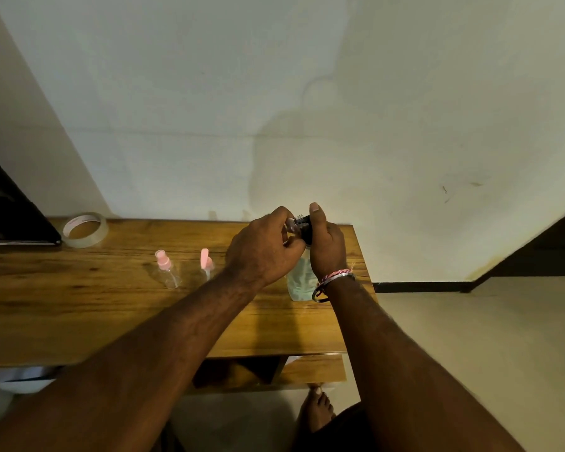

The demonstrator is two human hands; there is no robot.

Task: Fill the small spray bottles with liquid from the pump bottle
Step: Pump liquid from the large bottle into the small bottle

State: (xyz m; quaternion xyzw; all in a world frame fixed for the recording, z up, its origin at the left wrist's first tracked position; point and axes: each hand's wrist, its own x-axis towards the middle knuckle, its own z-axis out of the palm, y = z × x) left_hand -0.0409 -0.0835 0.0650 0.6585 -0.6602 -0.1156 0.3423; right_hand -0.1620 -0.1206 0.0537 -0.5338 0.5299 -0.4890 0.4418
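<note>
left hand [264, 247]: pinches a small clear bottle [291, 226] up at the pump's spout, so it catches the liquid
right hand [324, 244]: wraps the pump bottle [302, 280]'s black head, ready to press
spares [166, 269]: parked left on the table [79, 305]

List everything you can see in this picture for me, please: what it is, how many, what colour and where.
Small spray bottles: two seen, clear with pink tops, standing mid-table, left of the hands.
Pump bottle: one, clear with pale liquid and a dark pump top, under both hands.
Tape roll: one, clear, at the table's back left.
Table: one, brown wood, against a pale wall.
Dark object: one, black, far left; cannot tell what it is.
Bangle: one, silver with a pink thread, on the right wrist.
Bare foot: one, on the floor below the table.
Left hand: curled at the pump top.
Right hand: grips the pump top.
</note>
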